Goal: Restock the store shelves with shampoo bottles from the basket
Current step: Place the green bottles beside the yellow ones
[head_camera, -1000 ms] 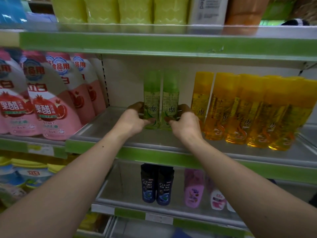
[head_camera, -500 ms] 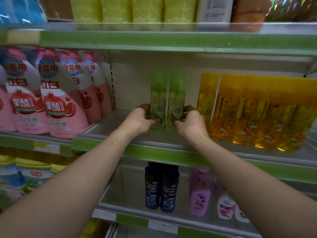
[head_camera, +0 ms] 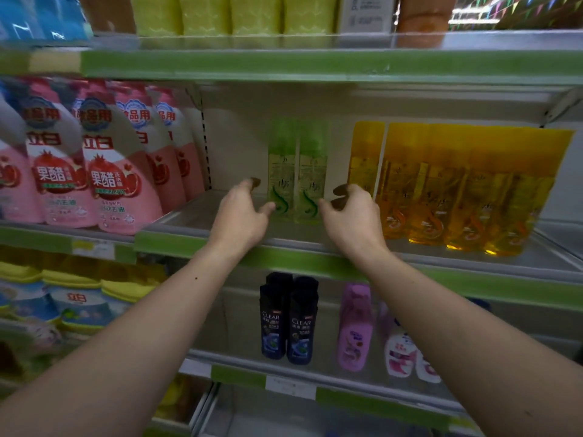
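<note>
Two green shampoo bottles [head_camera: 296, 171] stand upright side by side on the middle shelf [head_camera: 195, 244], toward its back. My left hand [head_camera: 243, 212] hovers just left of them, fingers loosely curled, with only its thumb tip near the left bottle's base. My right hand [head_camera: 350, 212] is just right of them, fingers spread and curled, holding nothing. Small gaps show between each hand and the bottles. The basket is not in view.
A row of yellow bottles [head_camera: 457, 187] fills the shelf to the right. Pink detergent pouches [head_camera: 94, 165] hang at the left. Below stand two dark CLEAR bottles [head_camera: 288, 320] and pink bottles [head_camera: 355, 326]. Yellow-green packs [head_camera: 233, 14] line the top shelf.
Both hands gripped the two green bottles at their bases; now they have let go and pulled slightly apart and back. The bottles stay standing on the shelf.
</note>
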